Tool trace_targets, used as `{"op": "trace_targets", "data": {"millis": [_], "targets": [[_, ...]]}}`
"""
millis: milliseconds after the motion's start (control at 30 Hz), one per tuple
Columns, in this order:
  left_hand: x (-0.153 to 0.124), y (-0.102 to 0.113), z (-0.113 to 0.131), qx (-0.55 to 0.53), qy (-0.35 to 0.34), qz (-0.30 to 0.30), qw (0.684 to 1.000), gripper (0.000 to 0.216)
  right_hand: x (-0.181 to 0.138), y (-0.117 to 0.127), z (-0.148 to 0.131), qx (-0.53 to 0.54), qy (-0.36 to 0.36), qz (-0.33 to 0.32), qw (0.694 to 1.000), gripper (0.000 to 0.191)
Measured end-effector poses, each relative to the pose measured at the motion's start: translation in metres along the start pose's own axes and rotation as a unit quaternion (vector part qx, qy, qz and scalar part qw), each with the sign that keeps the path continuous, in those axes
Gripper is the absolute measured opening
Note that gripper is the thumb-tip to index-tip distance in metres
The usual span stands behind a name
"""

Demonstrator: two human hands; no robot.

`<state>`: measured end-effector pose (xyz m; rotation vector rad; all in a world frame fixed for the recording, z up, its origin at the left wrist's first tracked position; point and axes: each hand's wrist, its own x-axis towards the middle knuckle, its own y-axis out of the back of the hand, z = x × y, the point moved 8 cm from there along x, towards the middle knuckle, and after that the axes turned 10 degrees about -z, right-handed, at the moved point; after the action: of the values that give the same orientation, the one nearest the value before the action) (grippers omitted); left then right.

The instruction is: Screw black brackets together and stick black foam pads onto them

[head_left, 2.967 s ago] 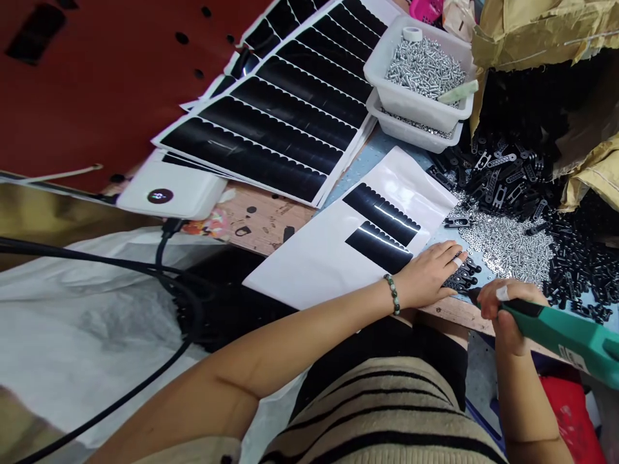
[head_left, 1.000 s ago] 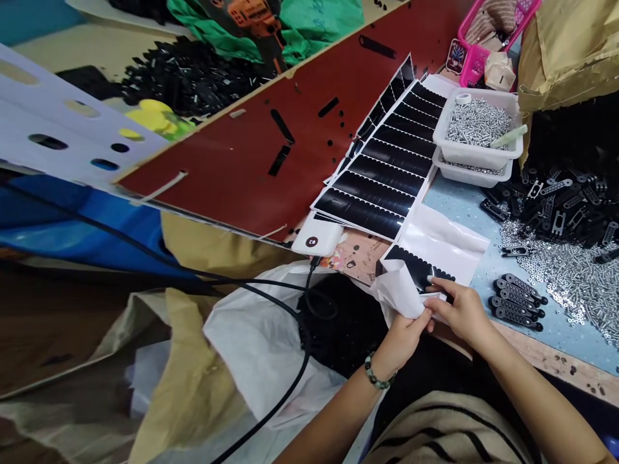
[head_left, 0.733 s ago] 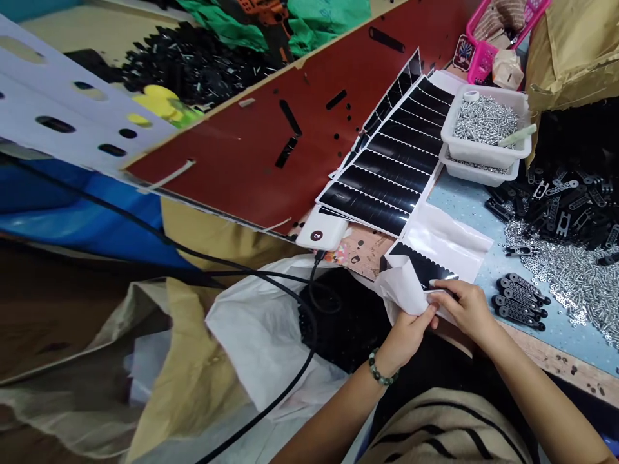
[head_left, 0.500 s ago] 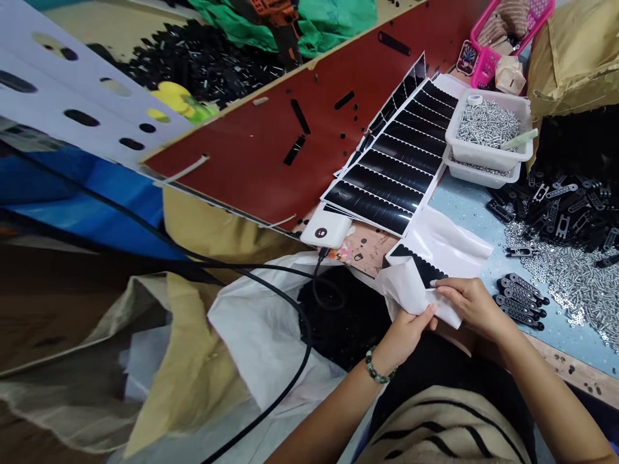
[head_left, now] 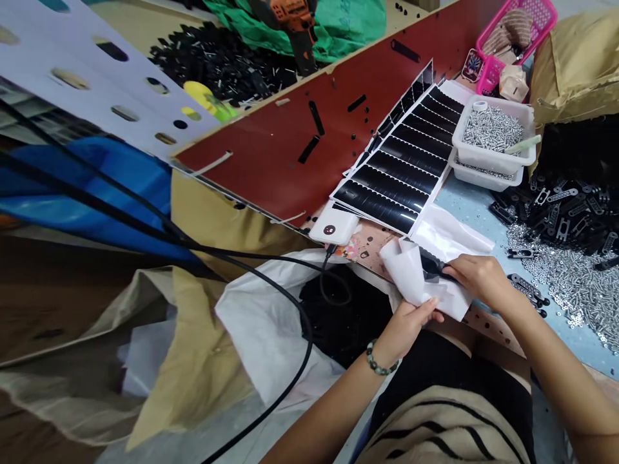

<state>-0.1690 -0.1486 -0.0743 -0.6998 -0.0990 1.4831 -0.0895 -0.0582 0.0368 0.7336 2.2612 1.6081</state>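
A white backing sheet point(head_left: 420, 276) with a few black scalloped sticker strips lies curled at the bench's near edge. My left hand point(head_left: 410, 325), with a bead bracelet at the wrist, pinches its lower edge. My right hand point(head_left: 480, 276) is closed on the sheet's right side, where a black strip point(head_left: 432, 264) shows between the folds. A row of assembled black brackets point(head_left: 529, 291) lies just right of my right wrist.
Full sheets of black strips point(head_left: 402, 173) fan out behind. Stacked white trays of screws point(head_left: 494, 138) stand at the back right, beside a heap of black brackets point(head_left: 565, 206) and loose silver screws point(head_left: 575, 277). A white power bank point(head_left: 334, 225) with its black cable point(head_left: 271, 270) lies left. A red board point(head_left: 309, 129) leans behind.
I have put down the green driver and taken the sticker sheet in both hands. In the last second the sheet has been folded and curled further toward me.
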Motion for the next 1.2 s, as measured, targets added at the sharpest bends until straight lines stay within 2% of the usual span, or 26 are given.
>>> {"op": "trace_targets", "data": {"millis": [33, 100, 133, 200, 233, 267, 300, 333, 367, 400, 467, 500, 567, 633, 733, 800, 867, 900, 967, 1000, 1033, 1100, 1133, 1200], "targets": [[-0.007, -0.003, 0.0, -0.006, 0.011, -0.003, 1.0, 0.042, 0.0, -0.002, -0.001, -0.037, -0.002, 0.003, 0.999, 0.041], [-0.031, -0.013, 0.003, 0.038, 0.056, -0.062, 0.996, 0.043, -0.003, -0.012, -0.005, -0.097, 0.011, -0.003, 0.995, 0.042], [-0.047, -0.023, 0.008, 0.088, 0.091, -0.129, 0.983, 0.041, -0.005, -0.018, -0.009, -0.117, 0.025, -0.008, 0.993, 0.042], [-0.083, -0.045, 0.024, 0.194, 0.144, -0.302, 0.922, 0.036, -0.01, -0.026, -0.016, -0.136, 0.056, -0.012, 0.989, 0.039], [-0.093, -0.046, 0.042, 0.234, 0.129, -0.32, 0.909, 0.034, -0.012, -0.028, -0.02, -0.139, 0.068, -0.01, 0.988, 0.038], [-0.093, -0.041, 0.066, 0.272, 0.083, -0.286, 0.915, 0.033, -0.014, -0.029, -0.022, -0.14, 0.077, -0.006, 0.987, 0.038], [-0.086, -0.03, 0.093, 0.314, 0.019, -0.2, 0.928, 0.034, -0.015, -0.03, -0.024, -0.138, 0.083, -0.003, 0.987, 0.037], [-0.078, -0.018, 0.119, 0.359, -0.045, -0.112, 0.925, 0.036, -0.016, -0.031, -0.025, -0.134, 0.086, -0.001, 0.987, 0.037], [-0.068, -0.013, 0.136, 0.411, -0.093, -0.058, 0.905, 0.038, -0.016, -0.033, -0.025, -0.127, 0.087, -0.002, 0.988, 0.037], [-0.056, -0.011, 0.142, 0.467, -0.114, -0.041, 0.876, 0.039, -0.015, -0.035, -0.023, -0.117, 0.082, -0.005, 0.99, 0.037], [-0.026, -0.016, 0.132, 0.571, -0.121, -0.08, 0.808, 0.041, -0.013, -0.038, -0.011, -0.087, 0.052, -0.011, 0.995, 0.038], [-0.013, -0.018, 0.118, 0.609, -0.108, -0.116, 0.777, 0.04, -0.011, -0.038, -0.001, -0.067, 0.023, -0.008, 0.997, 0.038], [0.007, -0.015, 0.09, 0.662, -0.083, -0.147, 0.73, 0.041, -0.01, -0.029, 0.028, -0.014, -0.056, 0.019, 0.998, 0.042], [0.019, -0.011, 0.073, 0.693, -0.082, -0.139, 0.703, 0.045, -0.014, -0.012, 0.06, 0.044, -0.141, 0.076, 0.986, 0.046], [0.036, -0.016, 0.068, 0.717, -0.094, -0.116, 0.681, 0.052, -0.028, 0.023, 0.097, 0.105, -0.228, 0.18, 0.951, 0.048], [0.047, -0.025, 0.078, 0.71, -0.104, -0.097, 0.69, 0.051, -0.038, 0.045, 0.11, 0.112, -0.254, 0.24, 0.93, 0.047], [0.052, -0.039, 0.096, 0.661, -0.135, -0.075, 0.734, 0.047, -0.046, 0.063, 0.112, 0.085, -0.259, 0.283, 0.919, 0.045], [0.053, -0.047, 0.103, 0.615, -0.147, -0.073, 0.771, 0.044, -0.049, 0.069, 0.109, 0.058, -0.253, 0.296, 0.919, 0.044], [0.052, -0.064, 0.104, 0.477, -0.121, -0.118, 0.862, 0.044, -0.05, 0.075, 0.096, -0.008, -0.215, 0.301, 0.929, 0.04], [0.051, -0.074, 0.096, 0.386, -0.075, -0.164, 0.905, 0.05, -0.049, 0.075, 0.086, -0.043, -0.182, 0.295, 0.937, 0.037], [0.049, -0.085, 0.085, 0.285, -0.015, -0.214, 0.934, 0.06, -0.048, 0.072, 0.074, -0.075, -0.142, 0.285, 0.945, 0.033], [0.046, -0.107, 0.068, 0.089, 0.082, -0.279, 0.953, 0.074, -0.046, 0.062, 0.05, -0.119, -0.059, 0.26, 0.956, 0.027], [0.046, -0.115, 0.065, 0.007, 0.102, -0.285, 0.953, 0.076, -0.046, 0.056, 0.039, -0.13, -0.026, 0.248, 0.96, 0.025], [0.052, -0.122, 0.065, -0.102, 0.099, -0.271, 0.952, 0.072, -0.048, 0.046, 0.021, -0.13, 0.015, 0.237, 0.963, 0.02]]}}
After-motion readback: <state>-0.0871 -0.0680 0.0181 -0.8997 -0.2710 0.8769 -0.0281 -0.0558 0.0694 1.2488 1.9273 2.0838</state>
